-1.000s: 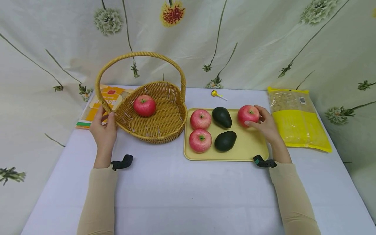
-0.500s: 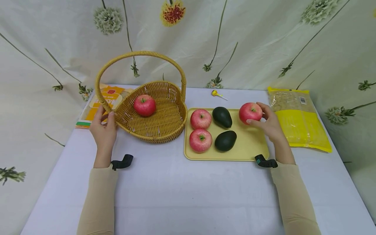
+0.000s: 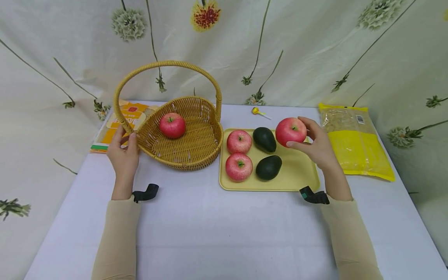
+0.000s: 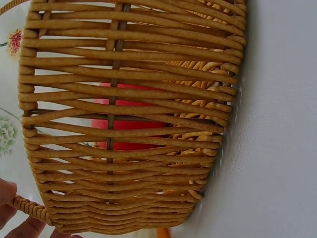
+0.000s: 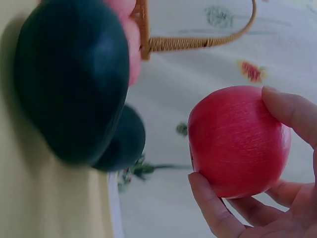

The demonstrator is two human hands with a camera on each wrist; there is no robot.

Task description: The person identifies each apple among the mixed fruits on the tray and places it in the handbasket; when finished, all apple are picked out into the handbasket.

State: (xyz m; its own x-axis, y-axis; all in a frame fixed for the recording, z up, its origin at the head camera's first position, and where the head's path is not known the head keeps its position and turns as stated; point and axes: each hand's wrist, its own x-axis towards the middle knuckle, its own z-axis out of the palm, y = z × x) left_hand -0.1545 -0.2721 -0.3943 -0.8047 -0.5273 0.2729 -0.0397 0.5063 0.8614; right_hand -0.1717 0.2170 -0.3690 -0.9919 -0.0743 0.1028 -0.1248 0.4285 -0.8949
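Observation:
My right hand grips a red apple between thumb and fingers, raised over the back right of a yellow tray. In the right wrist view the held apple hangs clear of the tray. Two pinkish apples and two dark green avocados lie on the tray. At the left, my left hand pinches the base of the handle of a wicker basket. One red apple sits inside that basket and shows through the weave in the left wrist view.
Behind the basket's left side lies an orange food packet. A yellow lollipop lies behind the tray. To the tray's right is a yellow bag with a clear upper part. A floral cloth hangs behind the white table.
My right hand has lifted the red apple off the tray, first drifting slightly right, then moving left toward the avocados. My left hand and the basket have stayed in place.

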